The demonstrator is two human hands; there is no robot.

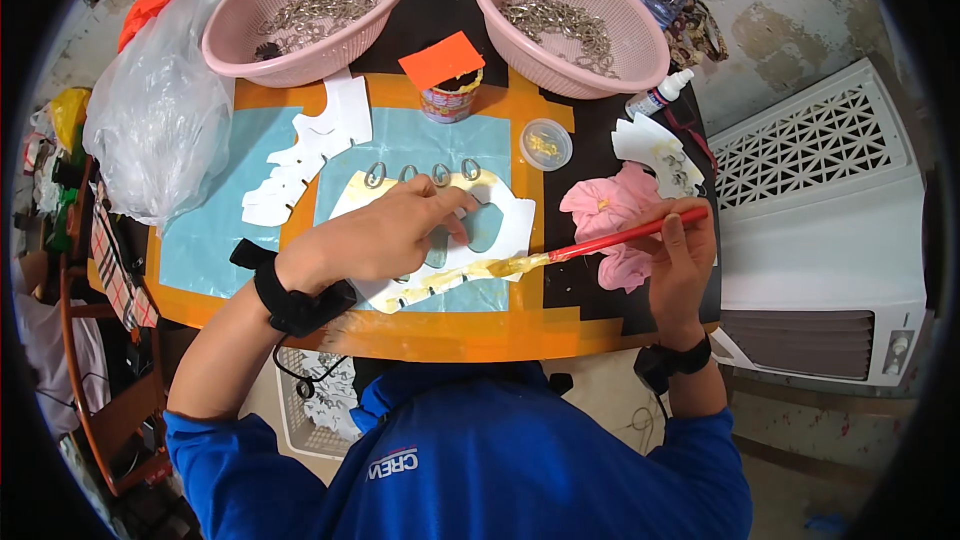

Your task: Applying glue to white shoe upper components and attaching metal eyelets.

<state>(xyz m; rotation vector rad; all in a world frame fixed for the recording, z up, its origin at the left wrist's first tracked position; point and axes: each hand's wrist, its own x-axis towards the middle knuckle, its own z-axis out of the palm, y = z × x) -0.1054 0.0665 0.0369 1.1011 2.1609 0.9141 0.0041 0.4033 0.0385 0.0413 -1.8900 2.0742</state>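
A white cut-out piece (pixel 516 228) with notches and holes lies on the blue sheet, yellow paste smeared along its edges. My left hand (pixel 385 233) rests on it, fingers apart and bent, fingertips on the piece. Several oval metal rings (pixel 471 169) sit along its far edge. In my right hand (pixel 682 265) is a red-handled brush (pixel 612 239), gripped near the handle's end. Its paste-coated bristles reach left onto the near edge of the piece. Beyond stands a small tub (pixel 448 104) with an orange card (pixel 440 61) on its rim.
Two pink baskets (pixel 226 58) (pixel 640 68) of metal rings stand at the back. Another white cut-out (pixel 348 110) lies left, near a plastic bag (pixel 150 110). Right are a round container (pixel 562 145), pink cloth (pixel 612 202), small bottle (pixel 662 93) and white appliance (pixel 800 240).
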